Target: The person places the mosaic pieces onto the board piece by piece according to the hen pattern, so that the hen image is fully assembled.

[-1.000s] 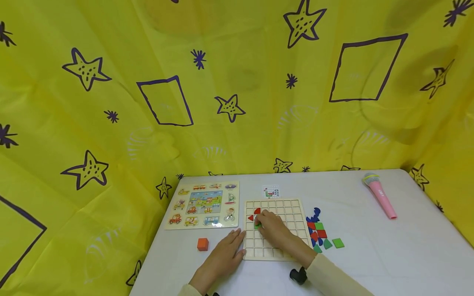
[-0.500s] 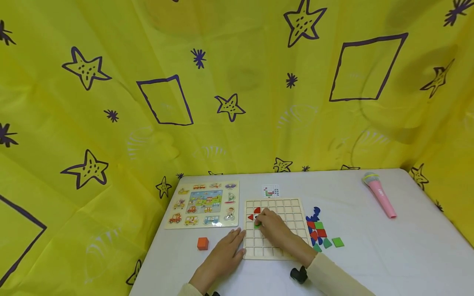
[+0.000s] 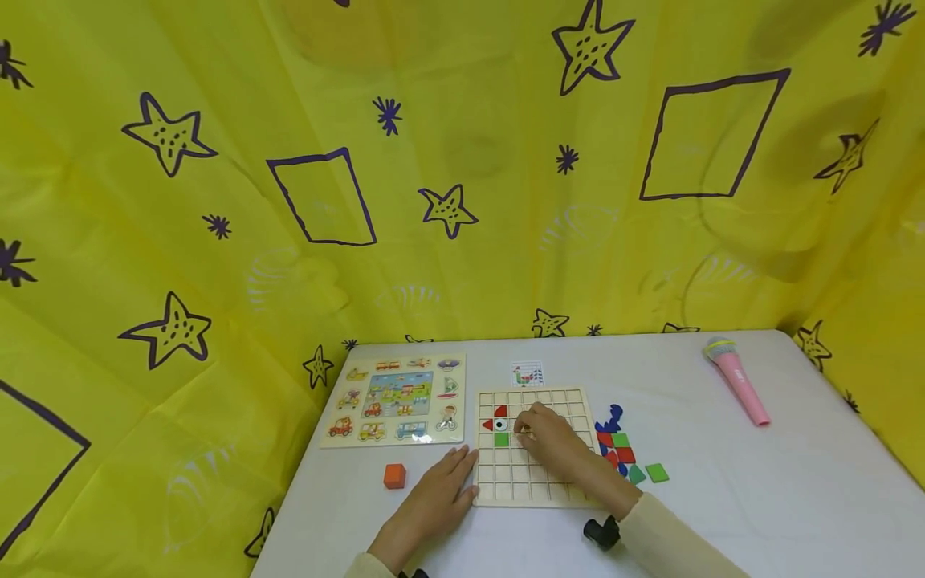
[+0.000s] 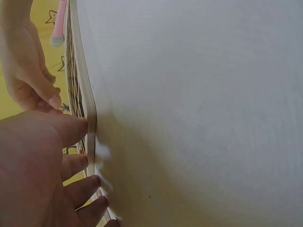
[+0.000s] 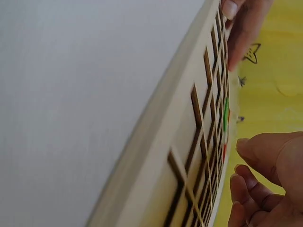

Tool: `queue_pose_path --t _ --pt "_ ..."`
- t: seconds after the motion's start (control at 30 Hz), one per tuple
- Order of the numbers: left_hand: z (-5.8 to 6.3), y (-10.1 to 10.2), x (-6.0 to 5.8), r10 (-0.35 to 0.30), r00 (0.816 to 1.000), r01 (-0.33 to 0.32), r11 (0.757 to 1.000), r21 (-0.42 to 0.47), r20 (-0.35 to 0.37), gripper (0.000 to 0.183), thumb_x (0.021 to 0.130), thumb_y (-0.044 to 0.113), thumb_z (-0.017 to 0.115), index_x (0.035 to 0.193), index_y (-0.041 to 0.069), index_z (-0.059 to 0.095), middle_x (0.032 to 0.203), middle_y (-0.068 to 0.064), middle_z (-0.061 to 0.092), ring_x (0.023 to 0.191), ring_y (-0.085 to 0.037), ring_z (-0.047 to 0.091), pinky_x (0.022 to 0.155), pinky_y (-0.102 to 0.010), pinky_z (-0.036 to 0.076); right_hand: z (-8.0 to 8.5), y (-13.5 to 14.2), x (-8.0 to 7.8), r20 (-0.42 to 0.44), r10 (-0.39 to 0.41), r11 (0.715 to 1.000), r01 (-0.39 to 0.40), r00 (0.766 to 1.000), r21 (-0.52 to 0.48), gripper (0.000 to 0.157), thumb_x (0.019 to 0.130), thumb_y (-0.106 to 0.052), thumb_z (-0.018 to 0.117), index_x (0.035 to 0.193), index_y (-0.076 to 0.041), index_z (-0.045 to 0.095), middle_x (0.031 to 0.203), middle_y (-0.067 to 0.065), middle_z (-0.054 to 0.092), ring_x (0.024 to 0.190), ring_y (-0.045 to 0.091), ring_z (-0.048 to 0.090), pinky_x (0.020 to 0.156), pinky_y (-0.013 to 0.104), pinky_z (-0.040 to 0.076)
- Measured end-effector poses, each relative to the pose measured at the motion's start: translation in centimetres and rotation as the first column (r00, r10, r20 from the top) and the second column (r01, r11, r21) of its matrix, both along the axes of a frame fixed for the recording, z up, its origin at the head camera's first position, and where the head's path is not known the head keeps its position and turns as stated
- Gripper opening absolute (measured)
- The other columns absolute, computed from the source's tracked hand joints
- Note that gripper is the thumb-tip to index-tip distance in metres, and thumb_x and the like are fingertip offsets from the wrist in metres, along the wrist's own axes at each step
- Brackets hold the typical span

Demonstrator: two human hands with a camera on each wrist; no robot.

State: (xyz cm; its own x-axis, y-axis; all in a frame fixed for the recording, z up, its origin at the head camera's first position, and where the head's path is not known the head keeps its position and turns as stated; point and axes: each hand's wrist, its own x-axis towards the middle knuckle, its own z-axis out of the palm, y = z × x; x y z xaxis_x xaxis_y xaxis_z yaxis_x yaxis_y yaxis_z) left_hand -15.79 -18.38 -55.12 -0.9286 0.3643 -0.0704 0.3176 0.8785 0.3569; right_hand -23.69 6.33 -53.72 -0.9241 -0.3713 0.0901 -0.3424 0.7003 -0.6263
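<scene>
Left hand [image 3: 439, 491]: grip spread, fingers against the left edge of the board [image 3: 503, 474]. Right hand [image 3: 555, 443]: grip parted, fingers loosely bent; on my right wrist feed I see thumb and fingertips separated, just beside the board's face. Board, left side: two red pieces [image 3: 487, 425], eye tile [image 3: 501, 425], green square [image 3: 502, 440] just nearer. Desk [image 3: 788, 498], right of board: loose tiles [image 3: 625, 455].

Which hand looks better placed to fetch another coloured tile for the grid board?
Probably the right hand: it seems to hold nothing and is nearer the loose tiles beside the right edge of the grid board. The left hand touches the opposite edge and would have to reach across.
</scene>
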Motion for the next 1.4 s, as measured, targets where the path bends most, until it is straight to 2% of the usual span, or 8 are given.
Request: queue_pose_path --t 0.27,0.47,0.7,0.83,1.0,1.13,1.27,1.4 --pt "0.1 0.2 0.1 0.006 1.0 -0.006 1.0 0.008 0.001 0.06 0.108 0.037 0.057 0.163 0.017 0.042 0.168 -0.006 0.042 0.155 -0.032 0.04 0.124 -0.052 0.039 0.4 5.7 -0.3 0.025 -0.047 0.999 0.047 0.999 -0.021 0.01 0.097 -0.009 0.074 0.107 -0.008 0.072 0.102 0.005 0.062 0.089 0.018 0.06 0.076 0.035 0.054" --pt "-0.1 0.1 0.1 0.005 1.0 -0.005 1.0 0.004 -0.003 0.06 0.108 0.038 0.056 0.163 0.017 0.042 0.168 -0.006 0.042 0.155 -0.033 0.04 0.124 -0.053 0.039 0.8 10.9 -0.5 0.094 -0.099 0.995 0.098 0.991 0.015 0.014 0.098 -0.013 0.073 0.108 -0.004 0.068 0.104 0.011 0.06 0.089 0.022 0.057 0.078 0.038 0.056" --pt "-0.1 0.1 0.2 0.01 1.0 -0.01 1.0 0.009 0.002 0.06 0.108 0.036 0.057 0.163 0.016 0.042 0.168 -0.006 0.041 0.155 -0.033 0.039 0.124 -0.053 0.038 0.6 15.4 -0.6 0.23 -0.173 0.983 0.153 0.958 0.102 0.024 0.098 -0.016 0.072 0.115 -0.001 0.065 0.11 0.018 0.057 0.095 0.029 0.055 0.08 0.04 0.058" --pt "-0.1 0.1 0.2 0.01 1.0 -0.009 1.0 0.013 -0.008 0.06 0.108 0.036 0.057 0.163 0.016 0.043 0.168 -0.007 0.042 0.155 -0.033 0.04 0.124 -0.053 0.039 0.2 16.3 -0.5 0.253 -0.161 0.985 0.141 0.954 0.097 0.027 0.097 -0.015 0.074 0.115 0.002 0.064 0.112 0.021 0.057 0.098 0.03 0.055 0.087 0.047 0.059" --pt "0.0 0.1 0.3 0.011 1.0 -0.011 1.0 0.023 0.001 0.06 0.108 0.036 0.057 0.163 0.016 0.043 0.168 -0.007 0.042 0.154 -0.034 0.04 0.123 -0.054 0.039 -0.2 16.2 -0.6 0.261 -0.173 0.984 0.155 0.95 0.091 0.025 0.097 -0.014 0.073 0.115 0.001 0.064 0.112 0.02 0.057 0.098 0.029 0.055 0.087 0.046 0.059" --pt "0.0 0.2 0.2 0.006 1.0 -0.006 1.0 0.025 -0.004 0.06 0.108 0.036 0.056 0.163 0.015 0.043 0.168 -0.008 0.042 0.154 -0.034 0.04 0.124 -0.054 0.039 -0.3 16.1 -0.8 0.257 -0.19 0.981 0.172 0.947 0.093 0.028 0.099 -0.011 0.069 0.122 0.003 0.063 0.115 0.022 0.058 0.099 0.031 0.056 0.089 0.048 0.061" --pt "-0.1 0.1 0.2 0.001 1.0 0.0 1.0 0.022 -0.011 0.06 0.108 0.036 0.056 0.163 0.015 0.043 0.167 -0.008 0.042 0.154 -0.034 0.04 0.123 -0.054 0.039 -0.4 15.9 -0.7 0.238 -0.172 0.985 0.161 0.956 0.066 0.032 0.098 -0.01 0.07 0.126 0.003 0.064 0.119 0.021 0.06 0.103 0.032 0.058 0.094 0.052 0.06" --pt "-0.1 0.1 0.1 0.007 1.0 -0.007 1.0 0.019 -0.004 0.06 0.108 0.036 0.057 0.163 0.016 0.042 0.168 -0.007 0.042 0.155 -0.034 0.04 0.124 -0.054 0.039 -0.8 15.6 -0.8 0.229 -0.147 0.989 0.14 0.962 0.046 0.027 0.097 -0.01 0.072 0.121 0.001 0.067 0.117 0.017 0.061 0.102 0.029 0.058 0.094 0.051 0.06"
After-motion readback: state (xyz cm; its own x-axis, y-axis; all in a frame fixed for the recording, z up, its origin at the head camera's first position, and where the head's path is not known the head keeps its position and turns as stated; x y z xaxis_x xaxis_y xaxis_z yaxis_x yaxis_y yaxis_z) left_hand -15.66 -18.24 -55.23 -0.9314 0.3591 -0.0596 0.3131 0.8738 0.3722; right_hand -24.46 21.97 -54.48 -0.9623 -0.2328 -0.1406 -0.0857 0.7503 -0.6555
